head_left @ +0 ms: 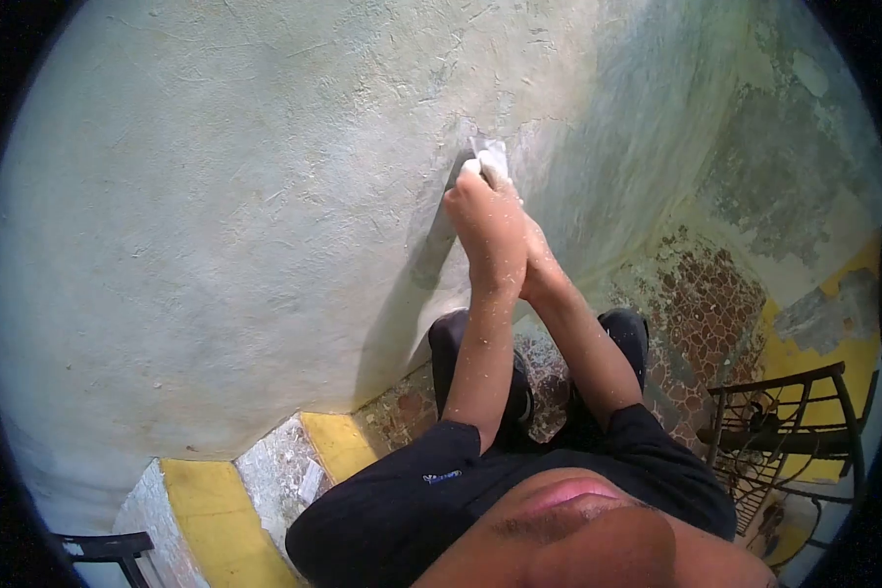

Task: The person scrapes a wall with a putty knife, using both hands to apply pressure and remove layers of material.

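Observation:
Both my hands come together in front of the wall (265,196), around a scraper (488,149) whose pale, flat blade touches the plaster. My left hand (485,211) is closed at the scraper, with whitish dust or material on its fingertips. Partly behind it, my right hand (536,250) is pressed against the left; its fingers are largely hidden, and what they grip does not show. Small white flecks dot both hands and forearms. Around the blade the plaster looks rough and chipped.
Yellow-edged steps (211,505) descend at the lower left. A dark metal railing (784,431) stands at the lower right. Flakes of debris lie on the patterned floor (706,309). Another dark metal bar (108,547) is at the lower left corner.

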The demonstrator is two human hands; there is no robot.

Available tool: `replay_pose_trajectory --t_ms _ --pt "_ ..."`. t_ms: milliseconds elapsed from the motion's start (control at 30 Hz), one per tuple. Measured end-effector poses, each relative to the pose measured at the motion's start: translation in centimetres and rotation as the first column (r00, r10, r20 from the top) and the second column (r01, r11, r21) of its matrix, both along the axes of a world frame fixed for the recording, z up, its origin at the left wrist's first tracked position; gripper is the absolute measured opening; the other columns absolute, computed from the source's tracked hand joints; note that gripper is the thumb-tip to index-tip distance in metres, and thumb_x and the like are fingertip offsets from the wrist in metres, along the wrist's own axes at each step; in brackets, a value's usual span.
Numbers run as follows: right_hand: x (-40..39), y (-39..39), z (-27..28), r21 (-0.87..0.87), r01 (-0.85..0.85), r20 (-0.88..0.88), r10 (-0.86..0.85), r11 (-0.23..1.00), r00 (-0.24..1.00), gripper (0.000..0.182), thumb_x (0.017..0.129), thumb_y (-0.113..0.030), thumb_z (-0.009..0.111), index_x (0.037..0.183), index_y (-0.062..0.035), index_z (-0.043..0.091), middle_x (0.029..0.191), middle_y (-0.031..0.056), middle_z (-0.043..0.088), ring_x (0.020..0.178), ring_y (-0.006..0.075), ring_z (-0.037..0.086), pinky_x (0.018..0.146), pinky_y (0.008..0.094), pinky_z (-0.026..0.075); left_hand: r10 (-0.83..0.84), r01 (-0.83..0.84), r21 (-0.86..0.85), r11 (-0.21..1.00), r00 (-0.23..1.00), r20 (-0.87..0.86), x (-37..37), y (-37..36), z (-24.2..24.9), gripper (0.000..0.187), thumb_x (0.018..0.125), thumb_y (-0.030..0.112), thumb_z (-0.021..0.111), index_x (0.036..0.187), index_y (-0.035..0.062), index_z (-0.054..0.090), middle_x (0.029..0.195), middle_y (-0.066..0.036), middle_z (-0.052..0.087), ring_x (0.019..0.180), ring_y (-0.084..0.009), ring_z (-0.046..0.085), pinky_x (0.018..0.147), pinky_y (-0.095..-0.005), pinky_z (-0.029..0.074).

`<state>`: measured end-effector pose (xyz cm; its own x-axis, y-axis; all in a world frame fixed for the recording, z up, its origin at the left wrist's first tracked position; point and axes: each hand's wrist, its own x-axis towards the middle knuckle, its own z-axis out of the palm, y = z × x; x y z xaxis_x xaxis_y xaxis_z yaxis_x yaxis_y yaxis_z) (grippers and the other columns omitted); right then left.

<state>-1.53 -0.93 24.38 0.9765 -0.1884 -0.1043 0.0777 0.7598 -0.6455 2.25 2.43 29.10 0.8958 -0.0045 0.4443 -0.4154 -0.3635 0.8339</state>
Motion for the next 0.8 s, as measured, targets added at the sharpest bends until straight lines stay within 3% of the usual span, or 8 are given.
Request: replay_pose_trajectory --t_ms 333,400,500,533,600,667,733,800 --pt "1.1 -0.8 -0.4 0.022 -0.125 0.068 0.123 0.992 0.99 0.035 0.106 -0.03 0.058 0.129 -0.0041 0.058 0.106 0.0024 0.064 0.087 0.0113 0.063 0.071 0.0299 0.056 -0.041 0.043 -0.073 0.996 0.999 0.023 0.4 0.6 0.4 0.029 0.1 0.009 0.055 0.084 -0.0139 0.064 0.079 -0.033 0.068 0.08 -0.049 0.07 0.067 -0.0506 0.055" --pt "1.2 -0.8 -0.6 -0.076 -0.05 0.062 0.055 0.996 0.997 0.038 0.104 -0.03 0.061 0.132 -0.0034 0.057 0.11 0.0015 0.063 0.09 0.0106 0.062 0.073 0.0283 0.056 0.04 -0.038 -0.035 0.999 0.997 0.066 1.4 0.0 -0.1 0.031 0.1 0.008 0.057 0.08 -0.0153 0.065 0.071 -0.025 0.07 0.062 -0.0336 0.073 0.054 -0.0433 0.056" --pt "0.8 -0.3 0.0 -0.323 0.021 0.107 0.014 0.946 0.994 0.041 0.103 -0.029 0.063 0.135 -0.003 0.056 0.113 0.001 0.062 0.094 0.0103 0.062 0.076 0.0273 0.055 0.029 -0.029 -0.049 0.998 1.0 0.004 1.7 0.1 0.0 0.033 0.099 0.011 0.058 0.08 -0.0139 0.067 0.072 -0.028 0.07 0.064 -0.0377 0.073 0.058 -0.0458 0.057" --pt "0.9 -0.3 0.1 -0.322 0.022 0.116 0.017 0.946 0.993 0.041 0.103 -0.029 0.063 0.135 -0.003 0.056 0.113 0.001 0.062 0.094 0.0103 0.062 0.076 0.0273 0.055 0.032 -0.031 -0.049 0.998 0.999 0.012 1.8 -0.1 0.1 0.033 0.099 0.011 0.058 0.08 -0.0139 0.067 0.072 -0.028 0.07 0.064 -0.0377 0.073 0.058 -0.0458 0.057" --pt "0.9 -0.3 -0.2 -0.071 0.013 0.268 0.006 0.997 0.964 0.037 0.103 -0.027 0.062 0.131 -0.0043 0.054 0.111 0.0042 0.061 0.089 0.0103 0.06 0.071 0.0292 0.054 0.092 -0.092 -0.009 0.996 0.986 0.136 1.6 -0.7 0.4 0.033 0.099 0.012 0.056 0.08 -0.0136 0.066 0.077 -0.034 0.067 0.08 -0.048 0.07 0.066 -0.0512 0.054" --pt "1.8 -1.5 0.2 -0.114 -0.02 0.283 0.051 0.993 0.958 0.041 0.103 -0.028 0.063 0.134 -0.0037 0.053 0.11 0.0041 0.06 0.089 0.0107 0.059 0.073 0.0291 0.054 0.059 -0.057 -0.037 0.998 0.996 0.072 1.7 -1.6 1.5 0.033 0.098 0.012 0.057 0.081 -0.0138 0.067 0.077 -0.033 0.068 0.08 -0.0476 0.07 0.066 -0.0505 0.054" --pt "1.3 -2.1 2.0 -0.179 0.131 0.135 -0.108 0.975 0.985 0.043 0.101 -0.031 0.065 0.133 -0.0036 0.053 0.109 0.0037 0.059 0.089 0.011 0.059 0.073 0.0293 0.054 0.111 -0.104 -0.093 0.99 0.991 0.075 1.4 -2.9 2.0 0.031 0.097 0.011 0.058 0.081 -0.0139 0.067 0.079 -0.032 0.069 0.079 -0.0463 0.071 0.065 -0.0497 0.055" --pt "6.4 -7.3 -3.0 -0.3 0.188 0.385 -0.062 0.935 0.921 0.034 0.105 -0.028 0.058 0.127 -0.0022 0.058 0.109 0.0004 0.06 0.089 0.0079 0.057 0.073 0.0284 0.053 -0.009 0.035 -0.146 0.989 0.985 0.173 1.9 -4.3 4.3 0.029 0.095 0.01 0.059 0.083 -0.0156 0.067 0.074 -0.03 0.069 0.076 -0.0444 0.073 0.063 -0.0486 0.055"
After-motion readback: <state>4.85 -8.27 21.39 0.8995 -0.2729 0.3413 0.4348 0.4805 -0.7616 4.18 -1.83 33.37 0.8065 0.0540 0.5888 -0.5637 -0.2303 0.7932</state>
